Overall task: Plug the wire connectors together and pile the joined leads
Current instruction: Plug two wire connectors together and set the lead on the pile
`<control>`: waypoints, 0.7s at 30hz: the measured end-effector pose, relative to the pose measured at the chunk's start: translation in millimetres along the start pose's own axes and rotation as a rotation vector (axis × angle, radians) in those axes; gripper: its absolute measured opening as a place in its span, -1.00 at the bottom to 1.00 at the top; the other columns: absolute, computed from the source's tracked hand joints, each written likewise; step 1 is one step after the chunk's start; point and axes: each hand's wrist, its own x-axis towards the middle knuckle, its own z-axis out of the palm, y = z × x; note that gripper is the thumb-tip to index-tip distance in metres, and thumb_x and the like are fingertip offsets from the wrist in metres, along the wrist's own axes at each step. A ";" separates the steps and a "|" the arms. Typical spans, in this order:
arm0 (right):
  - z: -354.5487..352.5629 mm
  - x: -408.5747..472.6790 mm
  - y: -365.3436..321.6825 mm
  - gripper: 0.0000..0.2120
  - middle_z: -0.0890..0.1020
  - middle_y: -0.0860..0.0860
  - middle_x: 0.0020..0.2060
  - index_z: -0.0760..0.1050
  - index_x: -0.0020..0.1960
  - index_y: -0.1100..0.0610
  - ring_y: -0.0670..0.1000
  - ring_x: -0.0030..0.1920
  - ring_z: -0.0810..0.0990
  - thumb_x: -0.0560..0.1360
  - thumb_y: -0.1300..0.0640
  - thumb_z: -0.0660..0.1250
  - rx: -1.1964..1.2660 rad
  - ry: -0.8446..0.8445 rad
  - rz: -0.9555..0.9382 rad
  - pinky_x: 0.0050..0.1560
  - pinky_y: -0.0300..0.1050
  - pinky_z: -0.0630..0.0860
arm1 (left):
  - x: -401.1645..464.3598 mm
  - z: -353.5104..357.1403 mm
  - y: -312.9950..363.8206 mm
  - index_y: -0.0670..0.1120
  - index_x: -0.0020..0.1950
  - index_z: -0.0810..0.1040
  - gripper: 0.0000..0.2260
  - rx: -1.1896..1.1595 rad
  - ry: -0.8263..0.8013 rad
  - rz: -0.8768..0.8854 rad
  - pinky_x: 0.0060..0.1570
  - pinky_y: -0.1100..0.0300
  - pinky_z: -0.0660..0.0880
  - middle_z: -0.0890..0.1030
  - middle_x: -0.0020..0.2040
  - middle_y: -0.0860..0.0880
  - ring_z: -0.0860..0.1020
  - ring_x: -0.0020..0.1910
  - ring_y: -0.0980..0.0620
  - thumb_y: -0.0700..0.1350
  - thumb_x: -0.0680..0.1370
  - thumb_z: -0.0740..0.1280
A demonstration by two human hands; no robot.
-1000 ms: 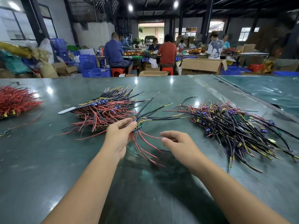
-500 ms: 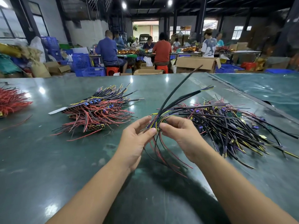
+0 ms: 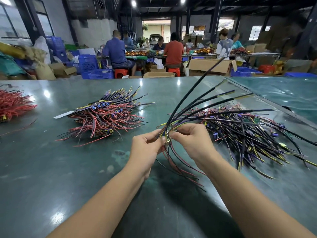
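Both hands hold one small bundle of leads (image 3: 193,107) above the green table (image 3: 51,169). My left hand (image 3: 147,145) grips it from the left and my right hand (image 3: 190,140) pinches it from the right, fingertips meeting at the connectors. Black sleeved wires fan up and to the right; red and black wires hang below the hands. A pile of red-and-black leads with blue connectors (image 3: 104,117) lies to the left. A larger pile of black, purple and yellow leads (image 3: 248,134) lies to the right.
A heap of red wires (image 3: 13,103) lies at the table's left edge. A second table surface (image 3: 283,93) adjoins at the right. Beyond the table, several people sit at benches among cardboard boxes (image 3: 211,66) and blue crates (image 3: 92,66).
The bundle was lifted off the table from beside the left pile. My right hand came in and took hold of it, and both hands now hold it raised between the piles.
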 end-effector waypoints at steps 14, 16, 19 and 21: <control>13.2 -3.3 -4.2 -0.72 0.30 0.07 -0.49 0.40 -0.39 0.21 -0.10 -0.37 0.22 0.41 0.14 0.39 -0.408 0.123 -0.165 -0.36 -0.18 0.28 | 6.2 -4.0 0.8 -0.14 -0.15 0.65 -0.80 0.011 0.103 -0.090 -0.16 0.27 0.58 0.65 -0.29 -0.01 0.56 -0.30 0.11 -0.41 0.49 0.33; 13.3 1.8 0.9 -0.76 0.42 0.13 -0.43 0.51 -0.22 0.31 -0.08 -0.27 0.27 0.42 0.12 0.38 -0.310 0.109 -0.103 -0.22 -0.06 0.43 | 8.6 -8.8 4.3 -0.14 -0.14 0.64 -0.84 0.001 0.112 -0.095 -0.22 0.32 0.56 0.66 -0.32 0.01 0.59 -0.34 0.13 -0.38 0.48 0.36; 4.7 6.4 7.6 -0.82 0.52 0.08 -0.36 0.58 -0.17 0.32 -0.08 -0.23 0.39 0.42 0.17 0.42 -0.026 0.156 0.028 -0.02 0.14 0.52 | 16.1 -19.5 9.9 -0.18 -0.17 0.60 -0.88 -0.073 0.179 -0.093 -0.37 0.41 0.52 0.64 -0.39 0.01 0.60 -0.44 0.14 -0.37 0.48 0.35; -2.8 7.9 11.5 -0.85 0.57 0.19 -0.34 0.58 -0.23 0.30 -0.04 -0.25 0.43 0.42 0.20 0.43 0.020 0.201 0.061 0.01 0.21 0.51 | 22.0 -28.6 14.3 -0.22 -0.16 0.57 -0.90 -0.170 0.276 -0.078 -0.39 0.41 0.52 0.63 -0.41 0.01 0.59 -0.46 0.14 -0.38 0.50 0.32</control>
